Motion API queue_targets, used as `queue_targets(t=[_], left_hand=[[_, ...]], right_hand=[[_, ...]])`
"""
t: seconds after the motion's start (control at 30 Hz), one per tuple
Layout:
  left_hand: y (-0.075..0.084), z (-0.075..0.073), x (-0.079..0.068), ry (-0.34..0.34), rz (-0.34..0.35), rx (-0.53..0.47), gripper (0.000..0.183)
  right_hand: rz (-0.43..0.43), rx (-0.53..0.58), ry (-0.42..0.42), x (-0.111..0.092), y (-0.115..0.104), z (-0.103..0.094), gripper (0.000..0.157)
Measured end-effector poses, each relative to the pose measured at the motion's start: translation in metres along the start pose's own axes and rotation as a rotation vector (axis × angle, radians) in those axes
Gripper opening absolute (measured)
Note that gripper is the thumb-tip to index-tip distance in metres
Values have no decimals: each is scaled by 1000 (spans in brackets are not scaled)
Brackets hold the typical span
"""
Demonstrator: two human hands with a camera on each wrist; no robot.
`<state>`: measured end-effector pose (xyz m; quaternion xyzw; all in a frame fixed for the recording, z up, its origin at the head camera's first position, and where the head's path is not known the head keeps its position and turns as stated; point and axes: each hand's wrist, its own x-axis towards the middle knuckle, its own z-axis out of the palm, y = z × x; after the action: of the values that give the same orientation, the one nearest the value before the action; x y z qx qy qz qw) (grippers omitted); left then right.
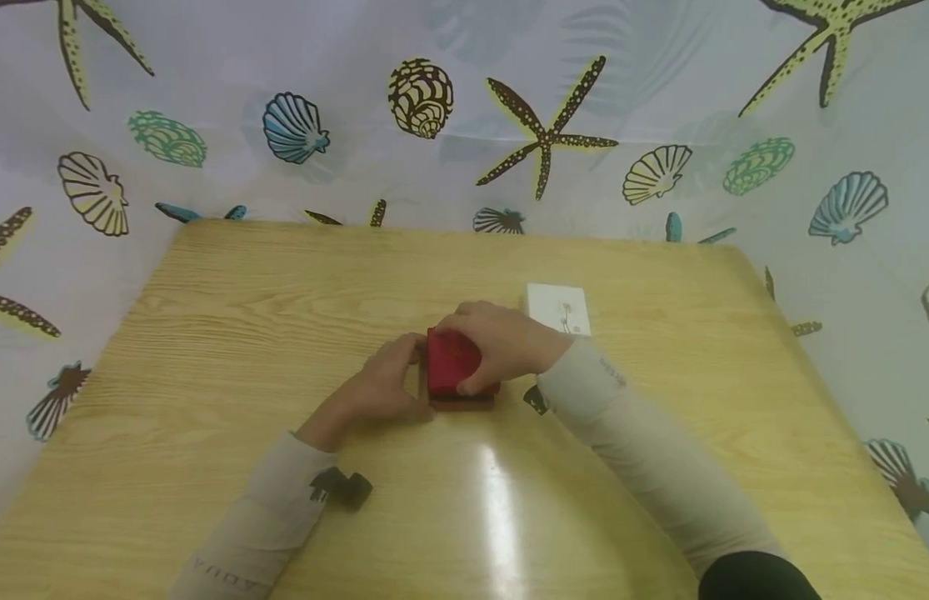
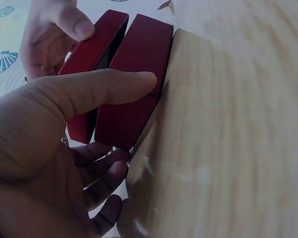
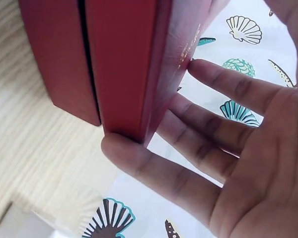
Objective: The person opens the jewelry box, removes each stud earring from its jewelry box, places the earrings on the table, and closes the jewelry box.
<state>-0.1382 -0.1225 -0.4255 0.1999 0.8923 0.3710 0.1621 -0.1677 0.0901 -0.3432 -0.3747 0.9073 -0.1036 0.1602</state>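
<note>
A small red box (image 1: 453,358) stands near the middle of the table, between both hands. My right hand (image 1: 501,337) comes over the top and grips its lid (image 3: 124,69), which bears small gold lettering. The left wrist view shows the lid tilted, with a dark gap between it and the box's base (image 2: 141,44). My left hand (image 1: 385,379) holds the base from the left; its thumb (image 2: 114,87) lies along one side and the other fingers curl near the opposite side. The inside of the box is hidden.
A flat white box (image 1: 557,307) with a thin plant drawing lies just behind the right wrist. The wooden table (image 1: 284,283) meets a white cloth (image 1: 344,175) printed with shells and starfish at the back and sides.
</note>
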Motion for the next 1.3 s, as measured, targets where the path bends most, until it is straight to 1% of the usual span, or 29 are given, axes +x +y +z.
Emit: queue_targets(t=[0.3,0.57,0.8,0.9,1.13,1.3], left_hand=[[-1,1,0,9,6,-24,91],[1,0,1,8,12,-15,85],[2,1,0,-3,-18,-22,87],[3,1,-1,-4,-21,-24,89],[4,0,-2,-4,-6,-23,91],[4,0,-2,-4,12,-13,91]], right_hand=[[37,-1,-20,-4,-2,6,74],[49,-7,-9,-7,-5,8,73],[67,43,-6,-8,-6,13,75],[69,47,4,-8,-5,15,74],[65,24,21,-8,-4,19,74],[80,14,20,-8,-5,21,74]])
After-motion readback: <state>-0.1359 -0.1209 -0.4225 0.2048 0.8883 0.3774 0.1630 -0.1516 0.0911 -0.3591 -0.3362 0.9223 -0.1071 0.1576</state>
